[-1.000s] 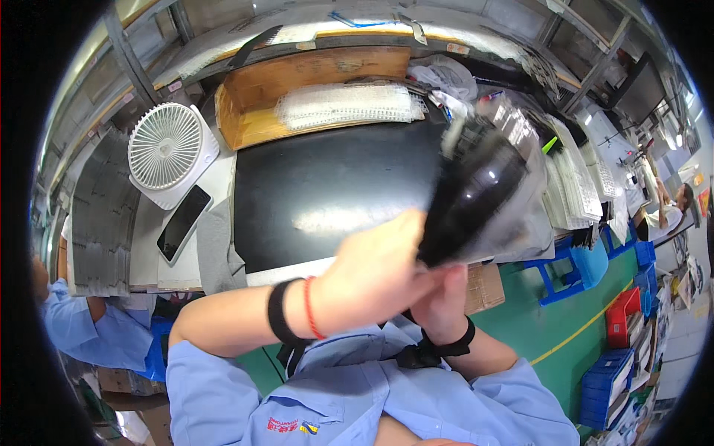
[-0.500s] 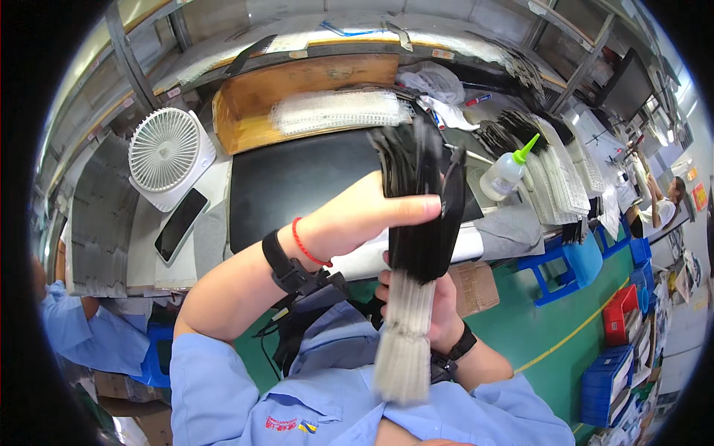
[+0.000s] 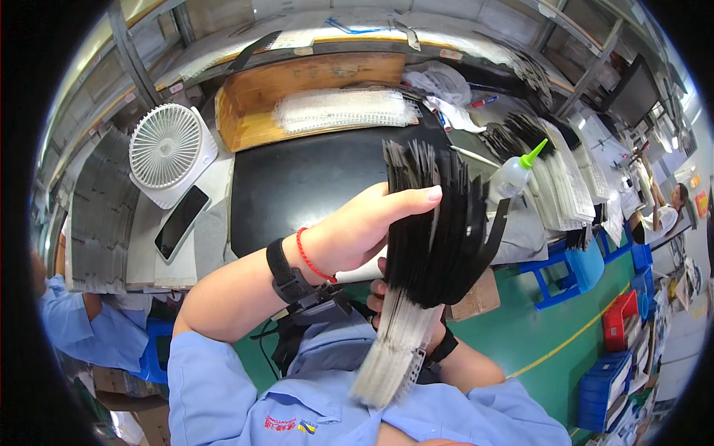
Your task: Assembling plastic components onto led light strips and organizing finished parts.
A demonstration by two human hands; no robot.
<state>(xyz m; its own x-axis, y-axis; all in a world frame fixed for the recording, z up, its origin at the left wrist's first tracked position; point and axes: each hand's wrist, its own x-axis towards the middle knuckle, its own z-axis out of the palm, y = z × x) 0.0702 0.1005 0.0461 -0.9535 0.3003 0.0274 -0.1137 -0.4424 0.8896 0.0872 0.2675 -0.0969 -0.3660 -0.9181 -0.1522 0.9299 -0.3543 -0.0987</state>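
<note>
A: Any markings?
B: Light-blue work shirt (image 3: 342, 416): red lettering (image 3: 280, 424), blue-and-yellow logo (image 3: 306, 427) on chest.
A: Elsewhere?
B: Small label (image 3: 303, 51) on shelf edge (image 3: 357, 49), red sign (image 3: 701, 204) far right. Both too small to read.

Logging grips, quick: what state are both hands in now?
Left hand: closed, holding the black-and-white bundle.
Right hand: partly hidden, fingers closed around the same bundle.

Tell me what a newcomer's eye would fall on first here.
Most likely the thick black-and-white bundle of strips at centre, the left hand gripping its black part, the right hand partly hidden behind it. Next, perhaps the round white fan at left, beside a phone. The bright green nozzle on a bottle stands out at right.
</note>
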